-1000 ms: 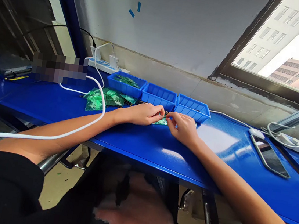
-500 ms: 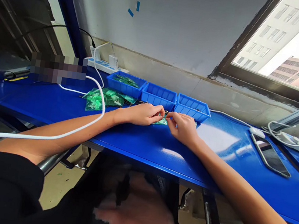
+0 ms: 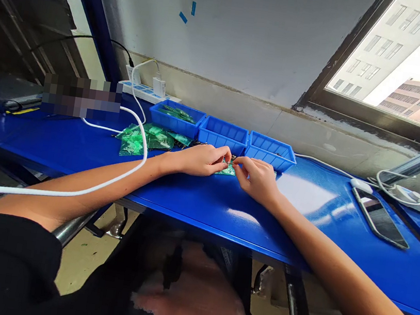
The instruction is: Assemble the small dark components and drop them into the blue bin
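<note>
On my screen both hands meet low on the bench [image 3: 188,199]. The left hand [image 3: 202,160] has its fingers [image 3: 226,154] curled in tight, pinching one end of a small green piece [image 3: 227,170]. The right hand [image 3: 257,179] pinches the other end the same way. The green piece sits just in front of three blue bins [image 3: 223,141]. The left bin [image 3: 173,122] holds green things. I cannot tell what the other two hold. Green bags [image 3: 144,139] lie near the left hand.

Right of the blue bins [image 3: 223,134] the tabletop [image 3: 318,193] is free; left of them green bags [image 3: 158,138] and a white cable [image 3: 145,156] obstruct.
</note>
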{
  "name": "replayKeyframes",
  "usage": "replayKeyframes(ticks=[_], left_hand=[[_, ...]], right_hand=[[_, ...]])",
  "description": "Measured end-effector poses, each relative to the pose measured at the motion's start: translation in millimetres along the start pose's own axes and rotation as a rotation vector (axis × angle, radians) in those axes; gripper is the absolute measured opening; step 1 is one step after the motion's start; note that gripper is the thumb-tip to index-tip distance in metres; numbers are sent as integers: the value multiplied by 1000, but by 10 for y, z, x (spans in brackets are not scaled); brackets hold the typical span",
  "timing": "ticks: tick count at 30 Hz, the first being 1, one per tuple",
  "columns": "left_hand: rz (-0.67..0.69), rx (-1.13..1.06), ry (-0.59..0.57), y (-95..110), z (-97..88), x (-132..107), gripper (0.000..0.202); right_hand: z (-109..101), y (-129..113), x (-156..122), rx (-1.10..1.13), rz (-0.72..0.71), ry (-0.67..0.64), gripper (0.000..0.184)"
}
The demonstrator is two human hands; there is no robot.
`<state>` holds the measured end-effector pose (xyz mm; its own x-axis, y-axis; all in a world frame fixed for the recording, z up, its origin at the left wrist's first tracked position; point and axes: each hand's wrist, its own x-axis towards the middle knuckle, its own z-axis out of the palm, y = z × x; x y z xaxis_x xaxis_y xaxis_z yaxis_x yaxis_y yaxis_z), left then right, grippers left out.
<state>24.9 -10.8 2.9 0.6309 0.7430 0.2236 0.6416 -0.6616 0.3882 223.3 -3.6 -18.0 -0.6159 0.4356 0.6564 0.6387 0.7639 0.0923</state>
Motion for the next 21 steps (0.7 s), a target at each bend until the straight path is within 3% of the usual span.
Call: replayKeyframes(ticks=[21], left_hand=[[12, -33, -27, -17, 7, 8, 18]], right_hand=[[9, -4, -3, -46, -16, -1, 20]])
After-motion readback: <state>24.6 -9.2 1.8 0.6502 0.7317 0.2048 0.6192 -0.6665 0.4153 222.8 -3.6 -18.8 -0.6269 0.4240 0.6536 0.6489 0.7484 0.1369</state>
